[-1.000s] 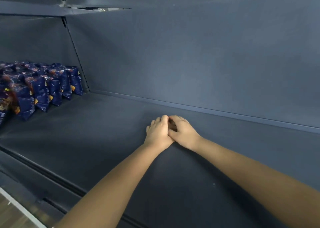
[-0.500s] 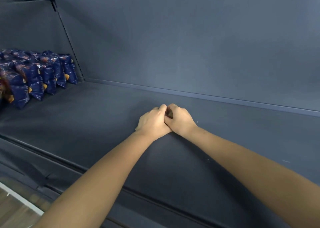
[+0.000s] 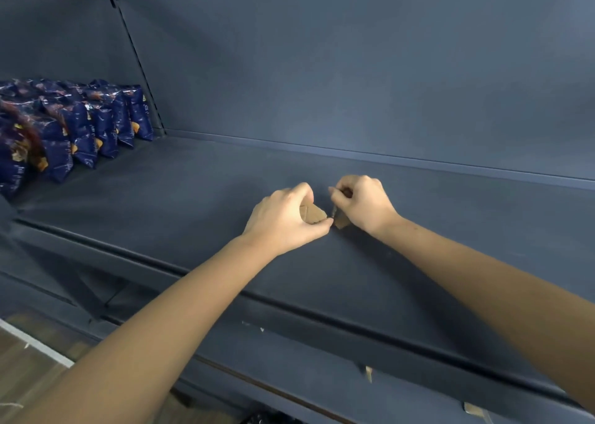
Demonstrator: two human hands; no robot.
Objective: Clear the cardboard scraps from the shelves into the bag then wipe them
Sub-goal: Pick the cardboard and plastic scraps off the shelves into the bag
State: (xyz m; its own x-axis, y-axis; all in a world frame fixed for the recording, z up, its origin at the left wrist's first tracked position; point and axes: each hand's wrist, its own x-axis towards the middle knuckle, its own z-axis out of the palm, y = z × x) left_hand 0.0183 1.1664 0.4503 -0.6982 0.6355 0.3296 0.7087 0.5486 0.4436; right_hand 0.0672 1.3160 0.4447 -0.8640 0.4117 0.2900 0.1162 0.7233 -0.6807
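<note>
left hand (image 3: 283, 220): fingers curling round a brown cardboard scrap (image 3: 311, 213), just above the shelf (image 3: 193, 195)
right hand (image 3: 363, 203): fingers pinching a second scrap (image 3: 341, 221), just beside the left hand
shelf: showing no other scraps; blue snack packets (image 3: 80, 127) sitting at the far left
lower ledge (image 3: 306, 352): small scraps (image 3: 369, 373) lying there, not yet picked up
bag: not showing in view
progress: partway through clearing, I'm judging; bagging, the lower scraps and all wiping remaining

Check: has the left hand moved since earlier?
Yes. The left hand drew back from the rear ledge toward the front lip, parting from the right hand.
</note>
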